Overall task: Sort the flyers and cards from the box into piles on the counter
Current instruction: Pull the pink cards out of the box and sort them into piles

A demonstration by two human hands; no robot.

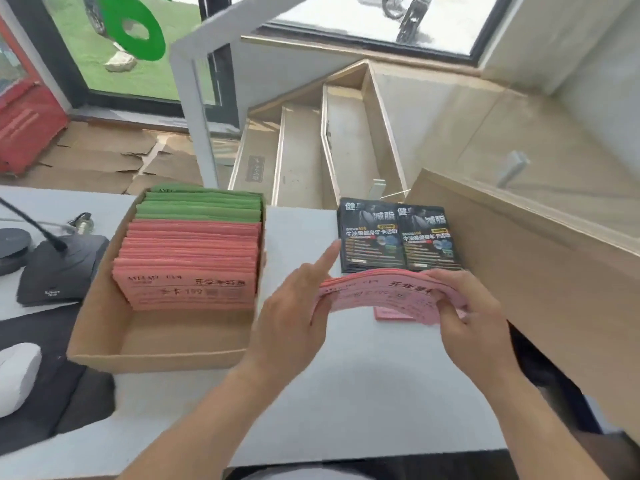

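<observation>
Centrally, both the left hand (294, 306) and right hand (474, 306) clamp a bowed pink paper stack (377, 296) above the smooth white tabletop (346, 393); glossy black flyers (398, 237) lie behind, a corrugated cardboard box (104, 323) left holds pink and green cards (194, 244).

The thin pink paper flyers (381, 299) bend softly, matt, between my left hand (294, 306) and right hand (474, 313). The open brown cardboard box (104, 327) looks dull and rough-edged. The black printed flyers (398, 237) shine glossy on the smooth, matt white counter (346, 410).
</observation>
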